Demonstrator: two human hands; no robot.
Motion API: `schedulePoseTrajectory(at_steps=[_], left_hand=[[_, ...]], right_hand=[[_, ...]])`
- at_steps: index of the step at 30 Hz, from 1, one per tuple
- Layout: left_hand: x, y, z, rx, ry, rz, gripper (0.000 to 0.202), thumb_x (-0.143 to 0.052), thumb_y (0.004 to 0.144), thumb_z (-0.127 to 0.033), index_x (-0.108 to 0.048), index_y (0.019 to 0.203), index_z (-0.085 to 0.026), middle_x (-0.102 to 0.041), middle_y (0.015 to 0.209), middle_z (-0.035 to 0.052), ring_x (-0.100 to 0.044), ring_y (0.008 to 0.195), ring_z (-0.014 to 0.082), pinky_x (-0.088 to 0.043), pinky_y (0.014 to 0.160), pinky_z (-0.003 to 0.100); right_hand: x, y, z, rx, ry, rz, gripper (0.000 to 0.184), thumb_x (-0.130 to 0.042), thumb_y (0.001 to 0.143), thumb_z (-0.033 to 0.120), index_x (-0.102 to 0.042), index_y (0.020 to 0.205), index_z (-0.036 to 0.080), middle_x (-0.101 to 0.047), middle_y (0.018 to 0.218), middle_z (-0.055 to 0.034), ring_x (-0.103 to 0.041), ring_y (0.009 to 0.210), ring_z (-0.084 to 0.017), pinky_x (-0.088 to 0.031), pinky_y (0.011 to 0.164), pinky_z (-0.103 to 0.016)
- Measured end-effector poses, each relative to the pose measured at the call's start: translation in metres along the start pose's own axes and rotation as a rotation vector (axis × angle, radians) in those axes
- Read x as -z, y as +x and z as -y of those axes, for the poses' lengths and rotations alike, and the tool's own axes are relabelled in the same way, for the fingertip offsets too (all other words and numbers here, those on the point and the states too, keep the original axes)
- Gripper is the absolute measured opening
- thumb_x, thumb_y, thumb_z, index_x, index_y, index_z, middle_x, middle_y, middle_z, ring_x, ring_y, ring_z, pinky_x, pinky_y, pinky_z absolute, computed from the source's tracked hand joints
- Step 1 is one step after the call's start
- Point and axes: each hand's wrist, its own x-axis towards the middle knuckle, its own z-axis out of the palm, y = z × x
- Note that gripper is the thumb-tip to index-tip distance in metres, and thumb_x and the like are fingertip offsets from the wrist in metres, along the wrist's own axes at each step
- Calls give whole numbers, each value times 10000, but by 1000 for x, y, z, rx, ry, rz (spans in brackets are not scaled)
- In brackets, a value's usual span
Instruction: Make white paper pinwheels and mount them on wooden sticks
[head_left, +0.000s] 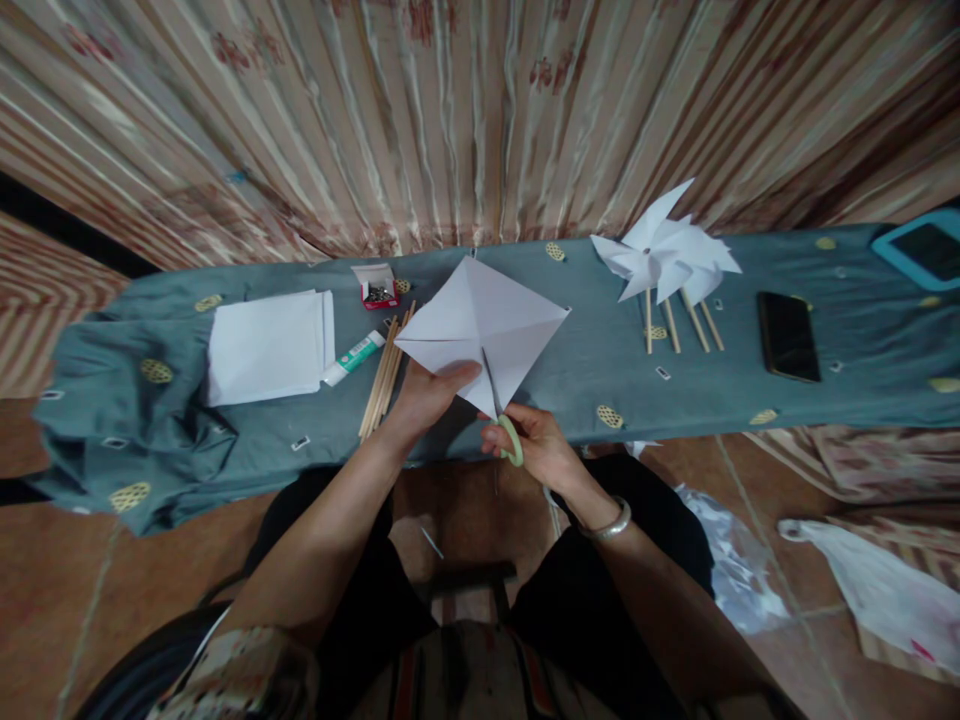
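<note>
At the left of the frame I see a stack of white paper (pixel 266 345) lying flat on the grey-green cloth (pixel 150 420) that covers the table. Just right of it lie a glue stick (pixel 354 358) and, further up, a small red box (pixel 377 287). A bundle of wooden sticks (pixel 384 375) lies slanted beside them, close to the near edge.

Left of centre, the left hand (pixel 427 395) is closed on the lower left edge of a creased white paper square (pixel 484 325), thumb on top and the other fingers hidden beneath. The square is held at the frame's middle, one corner pointing up, above the table's near edge.

Right of it, the right hand (pixel 536 445) is clenched around the green handle of the scissors (pixel 504 420). I read the blades as running up into the sheet from its lowest corner, along a crease; how wide they stand I cannot tell. A silver bracelet (pixel 611 522) sits on that wrist.

Further right on the cloth lie white paper pinwheels (pixel 664 250) on sticks, then a dark phone (pixel 787 335), and a blue-cased tablet (pixel 922 250) at the upper right edge.
</note>
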Motion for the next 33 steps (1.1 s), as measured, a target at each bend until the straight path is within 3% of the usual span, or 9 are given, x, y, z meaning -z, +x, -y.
schedulePoseTrajectory(at_steps=[4, 10, 14, 24, 33], left_hand=[[0, -1, -2, 3, -11, 3, 281, -761, 601, -267, -639, 822, -145, -684, 864, 68, -640, 848, 230, -521, 792, 366], [-1, -1, -6, -13, -13, -3, 336, -772, 595, -252, -642, 886, -147, -692, 877, 67, -647, 826, 220, -519, 789, 352], [-1, -1, -5, -14, -15, 2, 350, -766, 600, -252, -638, 910, -150, -692, 910, 74, -644, 835, 223, -515, 805, 373], [-1, -2, -5, -5, 9, 6, 333, -767, 594, -271, -629, 872, -147, -683, 890, 74, -644, 873, 243, -509, 827, 388], [-2, -5, -9, 10, 15, 4, 268, -760, 609, -271, -641, 816, -151, -676, 854, 69, -641, 831, 234, -514, 801, 386]], right_hand=[[0, 0, 0, 8, -15, -7, 392, -806, 599, 522, -654, 690, 173, -650, 576, 11, -550, 502, -87, -432, 480, -211], [0, 1, -3, 6, 20, -6, 422, -813, 590, 513, -690, 809, 174, -646, 572, 22, -592, 542, -108, -461, 520, -226], [1, 1, -5, 8, 3, -5, 405, -801, 606, 519, -689, 788, 175, -648, 584, 13, -586, 549, -112, -449, 513, -230], [-1, 1, -1, -17, -2, -11, 421, -809, 575, 535, -678, 737, 170, -634, 573, 15, -537, 510, -94, -425, 496, -229], [-1, 1, -4, 0, -7, -11, 417, -799, 601, 532, -706, 804, 179, -628, 572, 18, -561, 518, -113, -466, 516, -257]])
